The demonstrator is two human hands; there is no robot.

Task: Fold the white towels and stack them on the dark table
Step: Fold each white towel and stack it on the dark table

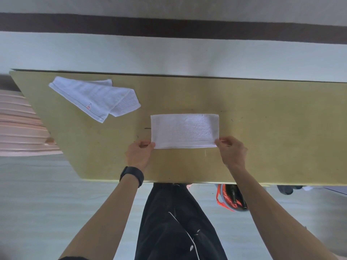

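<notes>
A white towel point(185, 130), folded into a neat flat rectangle, lies at the middle of the worktop point(272, 137), its long sides parallel to the near edge. A person standing at that edge holds it by its two near corners. The left hand point(139, 153) pinches the near-left corner between thumb and fingers point(148, 145), and the right hand point(231, 152) pinches the near-right corner the same way. The towel's far edge rests on the surface; whether the near edge is lifted cannot be told.

A second towel point(93, 98), loosely folded into a long band with one end doubled over and a small orange tag showing, lies slantwise toward the far left corner, well apart from the first.

The step in hand appears to be a fold of the middle towel. The grip looks set either to carry the near edge over to the far one or to square the rectangle up. The next move would call for both hands to travel together so that corners meet corners, followed by a smoothing press. The band by the far left corner would then need tidying before the two can be stacked; no stack exists yet.

A black wristband point(132, 175) circles the left wrist. Pale pink slats point(22, 124) show beyond the left edge, and an orange-and-black object point(231, 198) sits on the floor below the near edge.
</notes>
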